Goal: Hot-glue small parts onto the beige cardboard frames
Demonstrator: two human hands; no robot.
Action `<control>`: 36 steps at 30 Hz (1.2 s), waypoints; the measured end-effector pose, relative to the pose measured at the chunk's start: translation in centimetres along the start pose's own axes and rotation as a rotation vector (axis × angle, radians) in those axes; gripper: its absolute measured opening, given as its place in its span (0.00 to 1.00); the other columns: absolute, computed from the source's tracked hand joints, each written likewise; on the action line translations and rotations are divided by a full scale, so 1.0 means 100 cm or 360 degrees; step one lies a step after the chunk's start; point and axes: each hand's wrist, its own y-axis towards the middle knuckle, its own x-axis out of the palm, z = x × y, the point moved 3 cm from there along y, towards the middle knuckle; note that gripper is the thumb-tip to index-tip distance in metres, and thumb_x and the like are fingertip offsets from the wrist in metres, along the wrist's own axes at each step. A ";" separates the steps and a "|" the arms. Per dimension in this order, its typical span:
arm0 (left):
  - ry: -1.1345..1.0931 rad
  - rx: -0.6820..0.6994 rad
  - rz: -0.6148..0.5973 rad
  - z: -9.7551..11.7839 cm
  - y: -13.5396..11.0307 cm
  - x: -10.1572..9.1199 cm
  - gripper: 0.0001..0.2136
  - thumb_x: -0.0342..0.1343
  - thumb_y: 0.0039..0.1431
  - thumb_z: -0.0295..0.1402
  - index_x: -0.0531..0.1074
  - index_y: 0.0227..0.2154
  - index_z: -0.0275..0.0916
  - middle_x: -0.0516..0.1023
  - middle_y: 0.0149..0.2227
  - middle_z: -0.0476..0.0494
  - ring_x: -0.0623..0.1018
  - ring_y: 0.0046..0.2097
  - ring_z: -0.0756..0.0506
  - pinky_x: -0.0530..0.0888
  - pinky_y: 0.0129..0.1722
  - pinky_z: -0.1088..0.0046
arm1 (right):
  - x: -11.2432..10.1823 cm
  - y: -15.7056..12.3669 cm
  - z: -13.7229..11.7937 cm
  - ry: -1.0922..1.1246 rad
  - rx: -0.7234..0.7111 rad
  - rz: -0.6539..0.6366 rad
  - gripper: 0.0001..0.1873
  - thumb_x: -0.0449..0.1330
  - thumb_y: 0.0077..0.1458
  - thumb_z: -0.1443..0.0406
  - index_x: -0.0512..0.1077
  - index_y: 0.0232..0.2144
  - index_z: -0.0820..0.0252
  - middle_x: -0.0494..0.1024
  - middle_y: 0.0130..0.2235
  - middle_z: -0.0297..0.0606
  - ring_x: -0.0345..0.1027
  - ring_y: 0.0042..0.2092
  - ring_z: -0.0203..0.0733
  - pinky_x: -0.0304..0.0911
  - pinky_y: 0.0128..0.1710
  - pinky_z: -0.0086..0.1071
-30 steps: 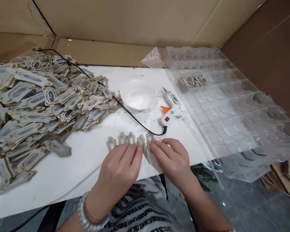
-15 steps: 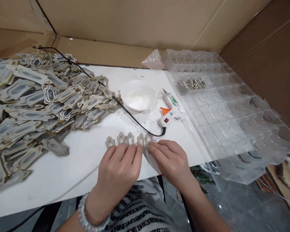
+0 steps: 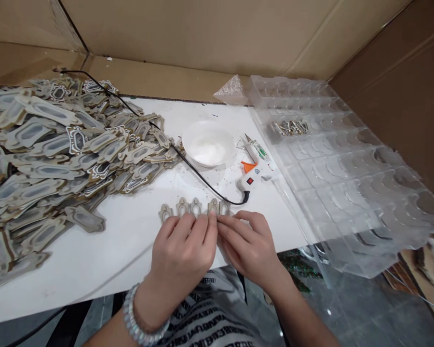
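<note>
Several small greyish frame-shaped pieces (image 3: 195,206) lie side by side in a row on the white tabletop. My left hand (image 3: 184,246), a beaded bracelet at its wrist, bends over the row with fingers closed together, covering the pieces' near ends. Its index fingertip presses on a frame-shaped piece (image 3: 213,205) towards the right. Beside it, my right hand (image 3: 249,241) is closed, its fingertips meeting the left index finger near the rightmost piece (image 3: 224,206). Whatever lies between the right fingertips and thumb is hidden.
A large heap of similar frame pieces (image 3: 43,168) covers the left side. Behind the hands stand a white bowl (image 3: 208,144) and a glue gun (image 3: 253,178) with a black cord (image 3: 195,171). Clear compartment trays (image 3: 332,164) fill the right; one compartment holds metal parts (image 3: 291,127).
My right hand has shifted slightly left, its fingertips now against my left index finger. The row of pieces stays in place; the whole view has moved a little.
</note>
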 end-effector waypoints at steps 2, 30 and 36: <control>0.0007 0.0002 -0.0016 0.000 0.000 0.000 0.04 0.58 0.59 0.23 0.78 0.34 0.34 0.76 0.24 0.48 0.71 0.27 0.47 0.63 0.27 0.65 | 0.000 0.000 0.000 0.0002 -0.0001 -0.0002 0.11 0.58 0.60 0.72 0.77 0.43 0.61 0.83 0.45 0.38 0.67 0.43 0.45 0.65 0.44 0.40; -0.0232 -0.0078 -0.0296 -0.007 -0.004 0.011 0.06 0.57 0.60 0.29 0.78 0.37 0.37 0.76 0.28 0.44 0.69 0.33 0.42 0.65 0.32 0.63 | -0.002 0.000 0.004 0.0308 0.0105 0.0074 0.08 0.58 0.60 0.73 0.75 0.40 0.61 0.83 0.44 0.38 0.69 0.42 0.44 0.66 0.43 0.40; -0.0250 -0.0089 -0.0310 -0.007 -0.011 0.006 0.05 0.58 0.59 0.31 0.78 0.37 0.41 0.76 0.30 0.46 0.69 0.32 0.43 0.62 0.34 0.63 | -0.006 -0.003 0.012 0.0373 0.0244 0.0190 0.11 0.58 0.59 0.75 0.74 0.42 0.60 0.82 0.43 0.42 0.71 0.41 0.45 0.67 0.41 0.41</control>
